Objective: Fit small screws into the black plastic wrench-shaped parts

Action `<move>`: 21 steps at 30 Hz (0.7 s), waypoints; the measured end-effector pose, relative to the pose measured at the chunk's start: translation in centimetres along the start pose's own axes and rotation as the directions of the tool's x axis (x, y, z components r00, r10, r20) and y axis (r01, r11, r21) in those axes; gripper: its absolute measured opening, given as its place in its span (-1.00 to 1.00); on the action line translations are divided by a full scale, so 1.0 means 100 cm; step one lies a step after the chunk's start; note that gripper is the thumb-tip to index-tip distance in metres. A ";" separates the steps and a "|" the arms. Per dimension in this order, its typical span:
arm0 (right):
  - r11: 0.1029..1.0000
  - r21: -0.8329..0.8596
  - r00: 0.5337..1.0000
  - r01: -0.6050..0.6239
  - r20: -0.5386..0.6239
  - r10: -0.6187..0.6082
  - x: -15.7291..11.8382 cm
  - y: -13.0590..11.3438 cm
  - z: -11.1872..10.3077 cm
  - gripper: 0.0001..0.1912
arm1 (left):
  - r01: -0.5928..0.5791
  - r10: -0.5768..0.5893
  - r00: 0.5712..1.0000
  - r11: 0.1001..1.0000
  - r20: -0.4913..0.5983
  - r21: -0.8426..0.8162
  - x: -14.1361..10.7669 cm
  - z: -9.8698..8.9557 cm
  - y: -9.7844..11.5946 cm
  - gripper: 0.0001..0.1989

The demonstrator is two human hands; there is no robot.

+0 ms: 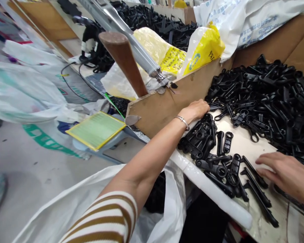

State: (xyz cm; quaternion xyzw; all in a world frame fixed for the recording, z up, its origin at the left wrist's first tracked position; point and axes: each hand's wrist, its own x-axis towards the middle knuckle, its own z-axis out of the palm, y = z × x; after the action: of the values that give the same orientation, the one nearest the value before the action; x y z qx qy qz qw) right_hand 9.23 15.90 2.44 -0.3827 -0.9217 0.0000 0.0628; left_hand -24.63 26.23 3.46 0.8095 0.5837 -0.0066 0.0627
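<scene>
My left hand (196,109) reaches to the wooden side board, at the edge of the black plastic parts. Its fingers point down and away, and their tips are hidden, so any hold is unclear. Just below it lies a small heap of black plastic parts (200,135). My right hand (281,168) hovers at the right over the worktop (243,141), fingers loosely stretched with a gap at the thumb, nothing visible in them. Several long black plastic handles (260,195) lie side by side left of it. Behind both hands rises a large pile of black parts (273,98).
A wooden board (164,104) walls the worktop's left side, with a brown wooden handle (126,64) and a grey metal tool (142,50) beyond it. White foam edging (210,189) runs along the front. Below hangs an open white sack (174,195). A yellow-framed green panel (97,130) is at left.
</scene>
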 end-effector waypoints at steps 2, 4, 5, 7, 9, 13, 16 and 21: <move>0.996 0.072 0.996 -0.043 0.075 0.038 0.033 -0.008 -0.010 -0.73 | -0.026 0.026 1.000 1.000 -0.006 0.007 0.002 0.000 -0.001 -0.73; 0.972 0.207 0.990 -0.111 0.107 0.091 0.075 -0.022 -0.013 -0.71 | -0.052 0.052 0.999 0.999 -0.010 0.010 0.002 -0.001 -0.002 -0.76; 0.945 0.295 0.987 -0.137 0.127 0.104 0.095 -0.030 -0.012 -0.71 | -0.064 0.064 0.998 0.998 -0.010 0.011 0.001 -0.002 -0.002 -0.78; 0.891 0.393 0.973 -0.225 0.147 0.181 0.131 -0.045 -0.006 -0.65 | -0.085 0.085 0.996 0.996 -0.015 0.009 -0.003 -0.002 -0.003 -0.79; 0.888 0.378 0.963 -0.263 0.159 0.218 0.155 -0.055 0.004 -0.54 | -0.102 0.102 0.994 0.995 -0.034 0.004 -0.008 -0.002 -0.005 -0.78; 0.870 0.416 0.962 -0.266 0.164 0.216 0.168 -0.055 0.018 -0.56 | -0.124 0.116 0.980 0.991 -0.160 -0.041 -0.013 0.003 -0.013 -0.77; 0.654 0.658 0.928 -0.372 0.246 0.280 0.165 -0.045 0.019 -0.60 | -0.104 0.080 0.968 0.990 -0.240 -0.093 -0.013 0.005 -0.015 -0.78; 0.220 0.889 0.866 -0.401 0.289 0.408 0.171 -0.033 0.016 -0.79 | -0.092 0.017 0.966 0.954 -0.256 -0.285 -0.010 0.003 -0.012 -0.68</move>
State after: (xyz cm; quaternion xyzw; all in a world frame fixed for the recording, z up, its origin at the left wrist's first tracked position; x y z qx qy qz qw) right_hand -5.23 25.68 3.00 -0.5020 -0.6206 0.5387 0.2695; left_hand -26.05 25.59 3.16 0.8013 0.5587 0.1846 0.1084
